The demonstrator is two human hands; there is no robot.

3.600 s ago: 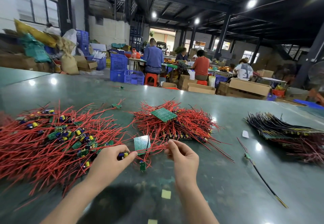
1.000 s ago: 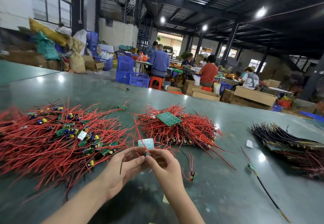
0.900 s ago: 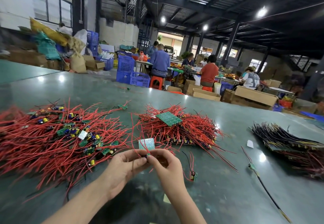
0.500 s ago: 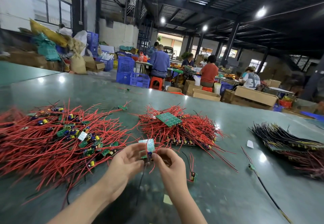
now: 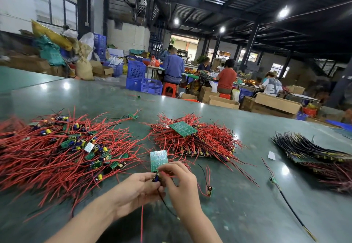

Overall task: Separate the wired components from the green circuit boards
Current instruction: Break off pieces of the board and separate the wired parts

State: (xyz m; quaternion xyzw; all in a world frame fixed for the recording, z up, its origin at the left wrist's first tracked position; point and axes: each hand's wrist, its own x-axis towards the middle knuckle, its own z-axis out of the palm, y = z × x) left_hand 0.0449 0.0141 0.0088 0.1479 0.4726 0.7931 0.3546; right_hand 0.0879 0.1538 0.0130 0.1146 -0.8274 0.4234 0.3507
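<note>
My left hand [image 5: 136, 191] and my right hand [image 5: 181, 182] meet low in the middle of the view, both pinching the bottom edge of a small green circuit board [image 5: 159, 160] that stands upright above my fingers. A blue wired component [image 5: 156, 177] sits between my fingertips, and its red and black wires hang down below my hands. A pile of separated red-wired components [image 5: 62, 153] lies to the left. A stack of green boards with red wires [image 5: 192, 138] lies straight ahead.
One loose wired piece [image 5: 209, 190] lies just right of my right hand. A black-wired bundle [image 5: 320, 155] fills the right side, with a long black lead [image 5: 285, 201] in front of it. The green table [image 5: 238, 214] ends at boxes, crates and seated people.
My hands came together on the small board and lifted it off the table. A loose wired piece now lies to the right of my hands. A component's wires now dangle under my fingers.
</note>
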